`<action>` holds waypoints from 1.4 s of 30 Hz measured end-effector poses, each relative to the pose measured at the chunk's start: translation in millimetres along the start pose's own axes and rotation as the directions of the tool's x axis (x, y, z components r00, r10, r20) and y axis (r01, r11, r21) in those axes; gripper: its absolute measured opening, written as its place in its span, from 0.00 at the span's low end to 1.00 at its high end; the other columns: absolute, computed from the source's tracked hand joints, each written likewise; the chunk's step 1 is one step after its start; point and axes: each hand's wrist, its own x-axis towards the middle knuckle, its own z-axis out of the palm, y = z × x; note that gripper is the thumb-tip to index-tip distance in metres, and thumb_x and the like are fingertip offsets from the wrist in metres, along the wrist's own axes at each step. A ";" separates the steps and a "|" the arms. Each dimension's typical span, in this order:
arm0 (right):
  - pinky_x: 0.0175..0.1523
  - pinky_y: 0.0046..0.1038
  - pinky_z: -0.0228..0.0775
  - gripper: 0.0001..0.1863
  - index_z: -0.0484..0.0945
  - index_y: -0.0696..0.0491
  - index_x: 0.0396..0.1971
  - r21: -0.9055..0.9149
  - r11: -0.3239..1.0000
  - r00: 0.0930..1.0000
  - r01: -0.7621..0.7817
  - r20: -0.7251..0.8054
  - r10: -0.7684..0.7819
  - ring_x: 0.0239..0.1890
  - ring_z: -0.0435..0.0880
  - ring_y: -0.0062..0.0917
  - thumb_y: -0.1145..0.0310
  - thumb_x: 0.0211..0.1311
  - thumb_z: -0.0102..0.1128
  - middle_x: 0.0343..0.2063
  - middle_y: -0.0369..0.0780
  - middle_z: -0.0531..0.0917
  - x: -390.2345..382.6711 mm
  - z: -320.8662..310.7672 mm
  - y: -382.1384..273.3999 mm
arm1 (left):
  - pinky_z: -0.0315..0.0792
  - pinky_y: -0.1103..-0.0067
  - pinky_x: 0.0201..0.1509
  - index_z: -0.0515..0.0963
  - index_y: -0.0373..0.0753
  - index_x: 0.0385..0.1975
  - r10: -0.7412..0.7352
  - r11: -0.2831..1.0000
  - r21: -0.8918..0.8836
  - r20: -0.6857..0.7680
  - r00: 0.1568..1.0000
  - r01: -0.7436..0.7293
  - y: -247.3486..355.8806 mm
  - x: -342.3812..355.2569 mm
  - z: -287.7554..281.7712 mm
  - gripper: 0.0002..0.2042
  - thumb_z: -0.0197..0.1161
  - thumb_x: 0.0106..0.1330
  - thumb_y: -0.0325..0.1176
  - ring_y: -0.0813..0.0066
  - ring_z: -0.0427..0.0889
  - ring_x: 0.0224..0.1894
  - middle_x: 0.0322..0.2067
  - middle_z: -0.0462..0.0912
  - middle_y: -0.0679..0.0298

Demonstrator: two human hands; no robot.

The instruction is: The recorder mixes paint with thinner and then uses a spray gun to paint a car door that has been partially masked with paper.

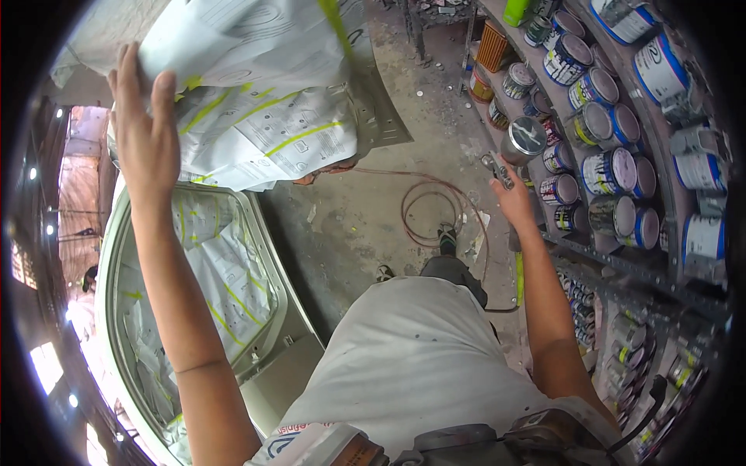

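My right hand (513, 200) is wrapped round the handle of a spray gun (500, 172), which has a silvery paint cup (525, 138) on top. It is out to the right, close to the shelf of cans. My left hand (146, 128) is raised at the upper left with fingers stretched out. It is by the edge of white masking paper (233, 46) on the car; I cannot tell whether it presses on it. Yellow-green tape (303, 138) holds the paper. Below, the light-coloured car body (291, 361) frames an opening filled with more masking paper (241, 272).
Shelves (622, 248) packed with several paint cans (610, 171) line the right side. A reddish air hose (406, 203) lies coiled on the concrete floor (342, 233), near my feet. A bare panel edge (385, 124) juts out beside the papered part.
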 end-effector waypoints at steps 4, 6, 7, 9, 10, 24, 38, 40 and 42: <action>0.63 0.33 0.66 0.31 0.69 0.38 0.67 0.073 0.997 1.000 0.013 0.014 -0.014 0.61 0.77 0.43 0.67 0.62 0.62 0.58 0.48 0.79 33.6 -13.1 -3.6 | 0.49 0.64 0.76 0.60 0.36 0.70 -0.010 0.999 -0.052 0.057 0.998 0.013 5.0 0.3 -10.6 0.29 0.47 0.77 0.49 0.50 0.53 0.75 0.71 0.59 0.46; 0.59 0.31 0.69 0.31 0.69 0.38 0.67 0.101 0.994 0.997 0.050 0.047 -0.055 0.59 0.79 0.38 0.68 0.62 0.63 0.58 0.46 0.79 45.2 -17.3 -5.9 | 0.49 0.65 0.76 0.59 0.36 0.70 -0.017 1.000 -0.015 0.071 0.997 0.018 4.1 -1.1 -15.2 0.29 0.47 0.77 0.49 0.51 0.53 0.75 0.71 0.58 0.46; 0.54 0.29 0.73 0.31 0.70 0.38 0.67 0.125 0.988 0.993 0.088 0.065 -0.097 0.57 0.81 0.34 0.68 0.62 0.63 0.57 0.45 0.80 48.8 -19.3 -8.7 | 0.49 0.66 0.76 0.59 0.35 0.70 -0.022 1.000 0.010 0.077 0.997 0.021 5.2 -2.4 -17.2 0.29 0.47 0.78 0.48 0.53 0.54 0.75 0.71 0.58 0.46; 0.47 0.27 0.74 0.31 0.70 0.39 0.67 0.127 0.992 0.991 0.011 0.132 -0.028 0.50 0.82 0.28 0.69 0.62 0.62 0.57 0.43 0.80 46.7 -26.7 -34.9 | 0.49 0.67 0.76 0.58 0.35 0.71 -0.032 0.998 0.048 0.037 0.999 0.031 15.9 -3.0 -22.1 0.29 0.46 0.78 0.47 0.54 0.54 0.75 0.71 0.58 0.46; 0.40 0.24 0.76 0.31 0.70 0.39 0.67 0.120 0.991 0.982 -0.066 0.185 0.043 0.43 0.83 0.21 0.69 0.63 0.62 0.57 0.41 0.81 45.1 -30.2 -45.5 | 0.48 0.68 0.76 0.58 0.35 0.71 -0.037 0.997 0.074 -0.008 0.999 0.038 23.8 -3.8 -24.3 0.29 0.46 0.78 0.47 0.55 0.54 0.75 0.71 0.58 0.47; 0.37 0.16 0.75 0.29 0.70 0.52 0.66 0.483 0.876 0.875 0.007 0.420 -0.239 0.48 0.78 0.11 0.70 0.64 0.64 0.53 0.34 0.81 8.1 -47.0 -113.8 | 0.75 0.78 0.51 0.77 0.34 0.52 0.246 -0.052 -0.342 0.906 0.344 0.938 299.3 -212.1 233.1 0.14 0.57 0.72 0.33 0.77 0.81 0.43 0.42 0.83 0.62; 0.28 0.18 0.71 0.12 0.82 0.57 0.43 0.538 0.842 0.911 0.031 0.331 -0.245 0.32 0.82 0.14 0.66 0.63 0.64 0.31 0.34 0.85 36.0 -42.3 -113.0 | 0.73 0.83 0.47 0.77 0.43 0.49 0.223 -0.458 -0.123 0.943 0.248 0.880 314.6 -205.8 241.3 0.08 0.58 0.74 0.34 0.87 0.76 0.39 0.39 0.78 0.76; 0.28 0.18 0.71 0.12 0.82 0.56 0.43 0.427 0.903 0.930 0.050 0.310 -0.198 0.32 0.82 0.14 0.66 0.63 0.64 0.30 0.34 0.84 47.5 -39.7 -116.2 | 0.73 0.83 0.47 0.77 0.44 0.48 0.173 -0.423 -0.142 0.957 0.233 0.895 311.3 -194.2 248.4 0.08 0.59 0.74 0.34 0.87 0.76 0.39 0.39 0.78 0.76; 0.28 0.19 0.71 0.12 0.82 0.56 0.43 0.454 0.889 0.955 0.064 0.232 -0.187 0.32 0.82 0.14 0.66 0.63 0.64 0.30 0.34 0.84 57.0 -37.9 -127.7 | 0.73 0.83 0.46 0.76 0.44 0.48 0.176 -0.418 -0.144 0.956 0.236 0.897 306.3 -177.4 257.5 0.08 0.59 0.74 0.34 0.87 0.75 0.39 0.39 0.78 0.76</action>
